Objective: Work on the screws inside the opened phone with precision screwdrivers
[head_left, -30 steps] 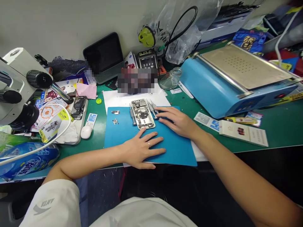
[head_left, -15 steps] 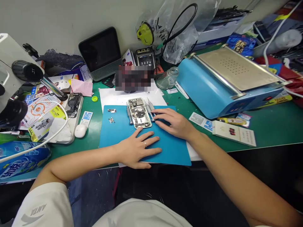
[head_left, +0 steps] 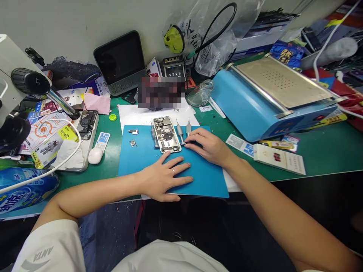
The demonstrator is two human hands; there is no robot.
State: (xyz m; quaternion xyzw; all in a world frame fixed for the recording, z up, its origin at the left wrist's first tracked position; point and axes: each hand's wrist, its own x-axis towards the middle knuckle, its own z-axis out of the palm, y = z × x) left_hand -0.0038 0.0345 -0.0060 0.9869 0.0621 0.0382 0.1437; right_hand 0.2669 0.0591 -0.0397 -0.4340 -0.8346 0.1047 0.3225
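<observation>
An opened phone body with its inner parts showing lies at the top of a blue work mat. My left hand rests flat on the mat just below the phone, fingers spread, a ring on one finger. My right hand lies to the right of the phone, its fingertips touching two grey screwdrivers that lie side by side. Another grey screwdriver lies against the phone's left edge. Two small metal parts sit on the mat's upper left.
A blue heating machine stands at the right. A microscope and a second opened phone are on the left, with a white mouse and wet-wipe pack. A small screen, glass jar and plastic bag line the back.
My right hand has drawn slightly right and back, uncovering the two screwdrivers' tips. The view shifted a little; my left hand stays flat on the mat.
</observation>
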